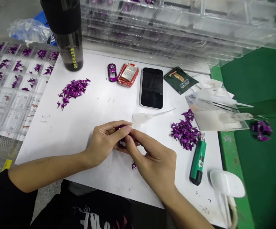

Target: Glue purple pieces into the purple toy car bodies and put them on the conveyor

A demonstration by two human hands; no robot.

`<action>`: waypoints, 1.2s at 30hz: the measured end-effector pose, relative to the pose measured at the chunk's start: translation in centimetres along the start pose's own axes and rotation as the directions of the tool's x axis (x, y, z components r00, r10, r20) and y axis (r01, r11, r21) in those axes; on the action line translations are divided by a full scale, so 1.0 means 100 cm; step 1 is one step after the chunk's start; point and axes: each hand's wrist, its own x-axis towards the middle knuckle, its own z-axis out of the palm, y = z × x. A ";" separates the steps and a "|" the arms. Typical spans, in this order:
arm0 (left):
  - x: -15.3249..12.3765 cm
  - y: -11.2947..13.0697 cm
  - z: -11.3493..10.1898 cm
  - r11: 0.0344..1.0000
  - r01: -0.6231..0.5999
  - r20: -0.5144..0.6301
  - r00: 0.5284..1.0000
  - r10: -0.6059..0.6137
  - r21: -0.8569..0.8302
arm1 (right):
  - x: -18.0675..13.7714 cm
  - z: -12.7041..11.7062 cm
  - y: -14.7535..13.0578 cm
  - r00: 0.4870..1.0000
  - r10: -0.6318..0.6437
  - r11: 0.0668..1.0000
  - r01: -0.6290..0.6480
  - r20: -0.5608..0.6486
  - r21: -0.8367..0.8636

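Observation:
My left hand [106, 143] and my right hand [152, 162] meet above a white work sheet [99, 152], pinching a small shiny purple part [121, 141] that the fingers mostly hide. A loose purple piece [133, 166] lies just below my fingers. A white glue bottle with a thin nozzle [142, 117] lies just beyond my hands. Heaps of spiky purple metallic pieces lie on both sides: one [73, 92] to the left, one [185, 132] near my right hand. A green utility knife [198, 162] lies beside my right hand.
Along the far edge lie a purple toy car [112, 72], a red car body [127, 74] and a black phone [151, 88]. A dark bottle [67, 35] stands by a compartment tray of purple pieces [16, 66]. Stacked clear trays [176, 25] rise behind; a green mat [264, 178] lies right.

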 end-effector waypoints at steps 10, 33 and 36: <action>0.000 -0.004 0.005 0.969 -0.145 -0.074 0.984 0.163 0.202 | 0.005 0.017 0.004 0.903 -0.422 0.713 0.381 0.074 -0.588; 0.003 0.006 -0.011 0.995 0.091 0.239 0.968 -0.080 -0.034 | -0.002 -0.035 -0.015 0.994 0.104 0.884 -0.106 -0.030 -0.455; 0.005 0.005 -0.011 0.994 0.095 0.218 0.972 -0.084 -0.044 | 0.018 -0.038 0.007 0.979 0.187 0.940 -0.203 -0.086 -0.275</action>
